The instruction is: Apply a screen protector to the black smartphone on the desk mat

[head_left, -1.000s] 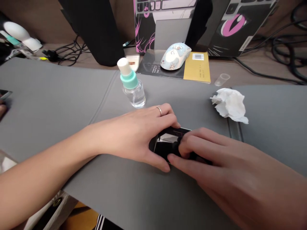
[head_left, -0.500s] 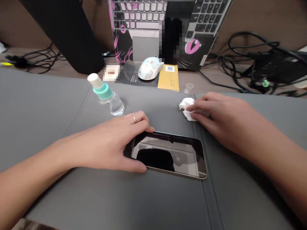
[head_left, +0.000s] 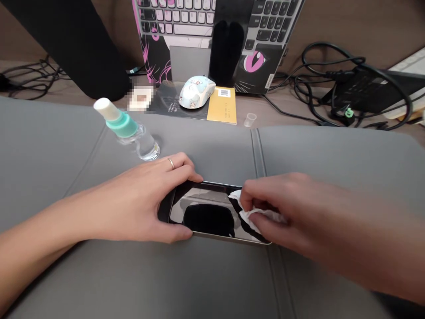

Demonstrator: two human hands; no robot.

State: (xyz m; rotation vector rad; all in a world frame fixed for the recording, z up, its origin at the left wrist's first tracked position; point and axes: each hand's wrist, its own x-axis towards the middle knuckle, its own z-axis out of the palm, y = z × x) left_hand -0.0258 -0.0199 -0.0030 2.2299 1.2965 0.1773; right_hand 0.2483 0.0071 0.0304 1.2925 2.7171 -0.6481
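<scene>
A dark phone [head_left: 206,212] lies screen up on the grey mat [head_left: 199,279], its glass reflecting a black shape. My left hand [head_left: 149,199], with a ring on one finger, grips the phone's left end, fingers at the far edge and thumb at the near edge. Pinched in my right hand [head_left: 282,208] is a crumpled white tissue [head_left: 247,215], which lies over the right part of the screen. Beyond my left hand stands a clear spray bottle [head_left: 144,141] with a mint collar and a white cap.
Behind the mat are a laptop [head_left: 189,40], a patterned mouse [head_left: 195,92] on a black and yellow card [head_left: 222,108], and a small clear cap [head_left: 250,119]. Black cables [head_left: 308,97] lie at the back right. A dark column [head_left: 83,48] rises at the back left.
My right hand has brought the tissue from the mat beyond the phone onto the right part of its screen. My left hand keeps its grip. The whole view has shifted slightly.
</scene>
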